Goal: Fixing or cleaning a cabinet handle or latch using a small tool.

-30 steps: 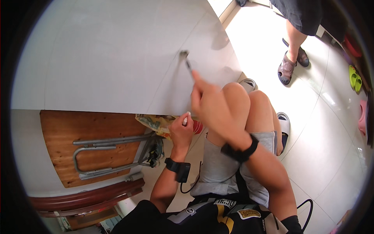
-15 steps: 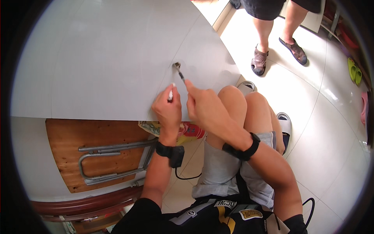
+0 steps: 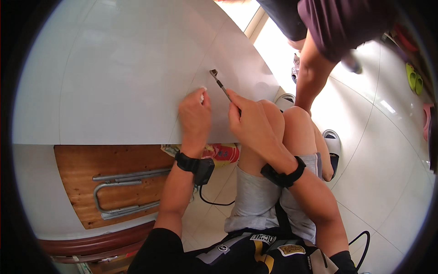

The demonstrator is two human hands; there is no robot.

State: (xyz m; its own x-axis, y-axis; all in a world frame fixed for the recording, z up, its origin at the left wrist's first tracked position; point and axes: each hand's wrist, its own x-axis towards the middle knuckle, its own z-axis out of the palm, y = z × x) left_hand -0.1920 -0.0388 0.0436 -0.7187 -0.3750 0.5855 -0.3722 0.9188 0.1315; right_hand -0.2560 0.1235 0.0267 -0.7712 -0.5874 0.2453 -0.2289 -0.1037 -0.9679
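My right hand [image 3: 250,116] is closed around the handle of a slim grey toothbrush [image 3: 221,86]. Its small dark head points away from me, over the white tabletop [image 3: 123,77]. Just left of it, my left hand [image 3: 195,114] is curled shut above the table's near edge. A bit of something white and crumpled, perhaps tissue [image 3: 202,97], pokes out between its thumb and fingers; the rest is hidden in the fist. The brush head and the white piece are apart.
A person in dark shorts and a purple top [image 3: 342,27] stands close at the right of the table. Under the table are a folded wooden board with metal legs [image 3: 123,182] and a red and yellow bag [image 3: 223,153]. Green slippers [image 3: 414,78] lie far right.
The toothbrush head has shifted slightly right and away, and its handle shows more clearly. My left hand has moved slightly. The other person has come nearer and leans into view.
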